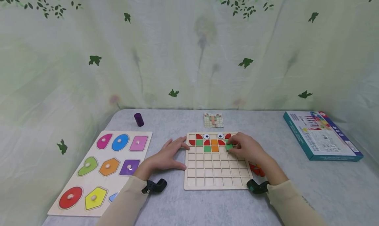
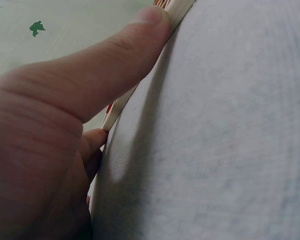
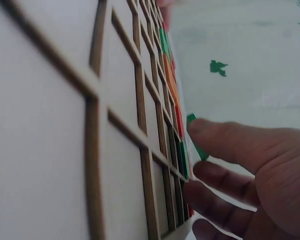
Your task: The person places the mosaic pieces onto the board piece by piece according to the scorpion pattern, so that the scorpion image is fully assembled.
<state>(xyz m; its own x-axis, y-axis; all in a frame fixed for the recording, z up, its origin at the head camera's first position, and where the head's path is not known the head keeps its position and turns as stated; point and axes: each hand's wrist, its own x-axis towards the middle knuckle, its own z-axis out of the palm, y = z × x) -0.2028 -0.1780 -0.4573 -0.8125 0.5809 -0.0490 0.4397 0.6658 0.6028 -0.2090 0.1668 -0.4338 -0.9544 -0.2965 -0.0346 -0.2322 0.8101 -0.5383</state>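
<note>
A wooden grid board (image 1: 217,173) lies flat on the table, its upper rows holding red, green and orange tiles and two eye tiles. My right hand (image 1: 248,148) pinches a green square tile (image 1: 229,147) over the third row, on the right side. In the right wrist view that green tile (image 3: 197,142) is tilted between thumb and fingers, above the board. The left hand (image 1: 167,156) rests against the board's left edge, fingers near the upper corner and thumb lower down. Its thumb (image 2: 125,55) touches the rim in the left wrist view.
Red pieces (image 1: 257,169) lie beside the board's right edge, partly behind my right arm. A small pattern card (image 1: 213,120) is beyond the board. To the left are a shape puzzle (image 1: 111,186) and a dark purple cylinder (image 1: 138,119); a flat box (image 1: 325,137) lies at the right.
</note>
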